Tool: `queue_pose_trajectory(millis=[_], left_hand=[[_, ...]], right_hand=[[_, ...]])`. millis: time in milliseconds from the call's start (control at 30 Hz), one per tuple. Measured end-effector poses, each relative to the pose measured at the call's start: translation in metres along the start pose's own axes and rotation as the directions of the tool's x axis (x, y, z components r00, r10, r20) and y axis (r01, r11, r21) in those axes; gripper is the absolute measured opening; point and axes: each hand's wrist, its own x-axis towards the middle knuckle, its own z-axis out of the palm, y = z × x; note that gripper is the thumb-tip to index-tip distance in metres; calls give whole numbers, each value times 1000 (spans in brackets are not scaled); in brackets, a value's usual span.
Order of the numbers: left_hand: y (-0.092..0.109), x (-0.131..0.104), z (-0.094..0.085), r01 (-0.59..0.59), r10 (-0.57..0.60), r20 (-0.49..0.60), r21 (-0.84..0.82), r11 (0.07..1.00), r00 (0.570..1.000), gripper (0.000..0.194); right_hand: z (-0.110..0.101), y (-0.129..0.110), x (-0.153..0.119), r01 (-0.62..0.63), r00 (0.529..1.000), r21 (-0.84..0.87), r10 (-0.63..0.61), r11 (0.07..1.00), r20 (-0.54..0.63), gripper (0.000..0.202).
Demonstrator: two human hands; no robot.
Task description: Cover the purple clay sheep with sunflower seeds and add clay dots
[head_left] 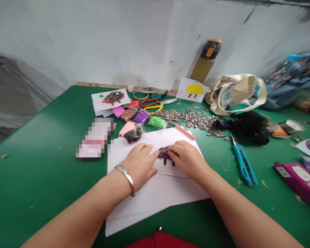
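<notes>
On white paper lies a small figure of purple clay with two dark legs and striped sunflower seeds set into its left part. My left hand, a silver bangle at its wrist, rests flat with fingers stretched; its index fingertip touches the figure's left edge. From the right, my right hand covers the figure's other end. Its thumb and fingertips are pinched together at the clay; whatever sits between them is hidden. Above the hands lie wrapped pink and black clay and an orange pen-like stick.
A seed pile spreads behind the paper, near scissors and clay packets. At right lie a teal utility knife, a black item and a magenta box. A blurred-out phone-like object lies left; a bottle stands behind.
</notes>
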Motion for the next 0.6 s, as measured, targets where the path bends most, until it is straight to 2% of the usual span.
queue_pose_trajectory(millis=[267,400,467,500,600], left_hand=[[1,0,-1,13,-12,23,-13,1000,1000,48],[-1,1,0,-9,9,4,-11,1000,1000,47],[-2,1,2,-19,19,-16,-1,1000,1000,48],[-3,1,3,-20,20,-43,1,1000,999,47],[-5,2,3,-28,26,-63,-26,999,998,46]], right_hand=[[6,-3,1,-7,1000,-5,7,1000,-6,25],[-7,8,2,-30,999,41,31,999,-23,24],[-21,25,1,-116,988,33,118,993,-98,24],[-29,36,-1,-194,965,20,194,981,-177,23],[-47,75,-8,-402,873,-38,370,915,-319,25]])
